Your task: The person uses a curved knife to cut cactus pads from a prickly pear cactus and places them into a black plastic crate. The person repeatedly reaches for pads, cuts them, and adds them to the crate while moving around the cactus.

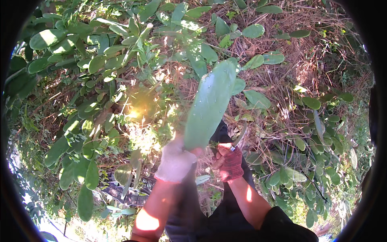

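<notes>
A large, long green prickly pear pad (211, 103) stands up in front of me, tilted a little to the right, with small pale dots on its face. My left hand (175, 161), in a whitish glove and slightly blurred, is closed round the pad's lower end. Beside it on the right, my right hand (229, 163) wears a dark red knit glove with fingertips bare. It is closed round the handle of a knife with a curved blade (242, 133), which points up and away, apart from the pad. Most of the handle is hidden in the fist.
Dense prickly pear plants (76, 145) grow at the left, and more cactus pads (290, 175) at the right. Dry brown needles (282, 72) cover the ground beyond. A black slatted crate (127, 195) lies low at the left, near my dark-trousered legs (187, 209).
</notes>
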### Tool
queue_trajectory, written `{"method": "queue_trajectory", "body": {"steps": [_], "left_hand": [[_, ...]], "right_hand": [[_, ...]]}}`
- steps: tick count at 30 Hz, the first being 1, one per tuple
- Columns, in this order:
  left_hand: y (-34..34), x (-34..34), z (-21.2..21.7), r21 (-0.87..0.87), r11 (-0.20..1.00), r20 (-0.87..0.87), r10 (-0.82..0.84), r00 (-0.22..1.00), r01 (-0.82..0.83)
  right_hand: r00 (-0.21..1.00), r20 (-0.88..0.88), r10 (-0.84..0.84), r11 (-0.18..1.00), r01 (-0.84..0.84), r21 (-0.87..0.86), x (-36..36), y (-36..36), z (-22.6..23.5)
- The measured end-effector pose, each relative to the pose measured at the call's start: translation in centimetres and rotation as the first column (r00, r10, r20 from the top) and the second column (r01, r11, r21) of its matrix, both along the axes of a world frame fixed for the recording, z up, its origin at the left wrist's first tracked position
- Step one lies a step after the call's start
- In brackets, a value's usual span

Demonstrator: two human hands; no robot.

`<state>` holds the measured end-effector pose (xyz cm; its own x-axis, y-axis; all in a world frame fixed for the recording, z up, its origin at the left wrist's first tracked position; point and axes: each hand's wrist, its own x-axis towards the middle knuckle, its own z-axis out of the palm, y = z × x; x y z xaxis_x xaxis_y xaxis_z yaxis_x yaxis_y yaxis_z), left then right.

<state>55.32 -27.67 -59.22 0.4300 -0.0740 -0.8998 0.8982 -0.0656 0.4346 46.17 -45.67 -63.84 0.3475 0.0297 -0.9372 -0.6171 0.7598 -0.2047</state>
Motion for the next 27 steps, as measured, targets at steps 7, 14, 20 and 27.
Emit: {"method": "queue_trajectory", "body": {"steps": [7,14,20,27], "left_hand": [[0.8,-1.6,4.2,0.142,0.990,0.124,-0.016,0.992,-0.001],[2.0,-4.0,6.9,0.175,0.983,0.135,-0.074,0.988,0.050],[2.8,-9.1,7.1,-0.284,0.908,-0.220,0.251,0.943,-0.308],[1.8,-15.5,4.8,-0.299,0.898,-0.255,0.253,0.933,-0.325]], "right_hand": [[0.958,0.284,-0.024,0.996,0.046,-0.073,5.7,1.4,4.6],[0.962,0.268,-0.057,0.984,0.009,0.179,7.1,1.7,5.5],[0.904,0.252,0.346,0.929,-0.367,0.042,2.9,-0.6,5.8],[0.899,0.204,0.388,0.912,-0.407,0.059,-2.9,-2.2,3.2]]}}
